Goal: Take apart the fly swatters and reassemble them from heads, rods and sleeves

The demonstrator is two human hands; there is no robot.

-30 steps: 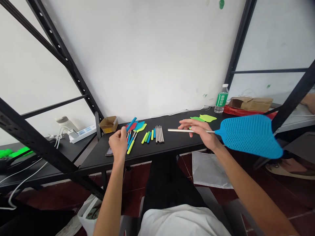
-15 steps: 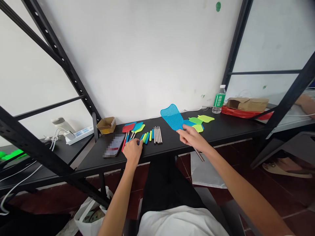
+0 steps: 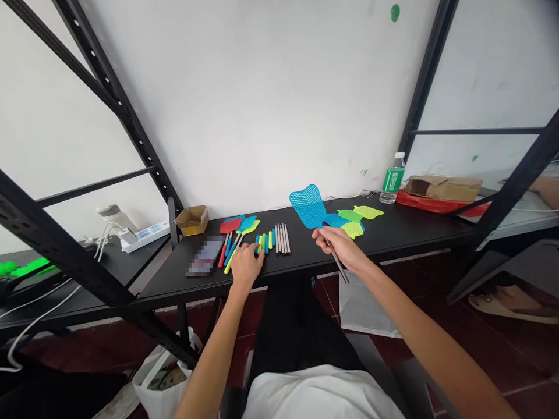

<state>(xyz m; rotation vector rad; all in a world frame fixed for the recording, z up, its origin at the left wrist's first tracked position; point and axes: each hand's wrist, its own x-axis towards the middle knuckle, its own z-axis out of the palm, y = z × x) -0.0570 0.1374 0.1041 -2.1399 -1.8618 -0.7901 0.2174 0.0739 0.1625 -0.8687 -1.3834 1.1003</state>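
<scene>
The blue swatter head sits just beyond my right grip, which is closed round its metal rod. My left grip is at the coloured handles; I cannot tell whether it holds one. Right of it lie bare rods, left of it a phone, on the desk.

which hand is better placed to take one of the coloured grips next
Probably the left hand: it is right at the row of coloured grips, while the right hand, farther off, holds the blue fly swatter.
</scene>
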